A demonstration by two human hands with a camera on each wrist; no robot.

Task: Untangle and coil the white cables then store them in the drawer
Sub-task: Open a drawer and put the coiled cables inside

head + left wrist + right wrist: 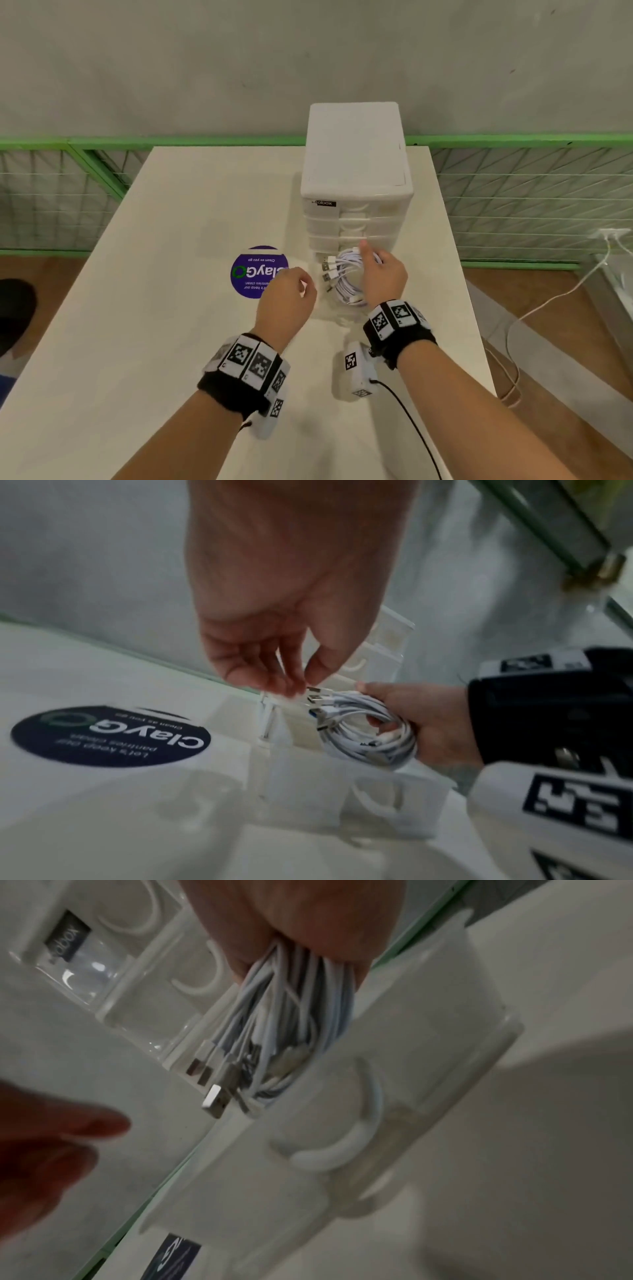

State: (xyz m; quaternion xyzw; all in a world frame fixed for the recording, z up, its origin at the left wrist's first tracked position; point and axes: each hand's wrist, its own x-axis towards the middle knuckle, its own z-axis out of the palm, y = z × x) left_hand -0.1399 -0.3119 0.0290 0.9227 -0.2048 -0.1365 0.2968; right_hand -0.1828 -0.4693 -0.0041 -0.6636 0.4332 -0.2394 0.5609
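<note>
Right hand (383,277): clenched round coiled white USB cables (346,277), held over open clear plastic bottom drawer (394,804). Left hand (287,294): released, beside. Plugs to be tucked inside rim before release.

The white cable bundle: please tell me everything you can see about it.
The white cable bundle is several thin white cords wound together into one loose coil. Metal USB plugs stick out side by side toward the left. The right hand grips it, fingers curled through the loop, holding it over the pulled-out bottom drawer. The left hand is near the plugs; contact is unclear.
</note>
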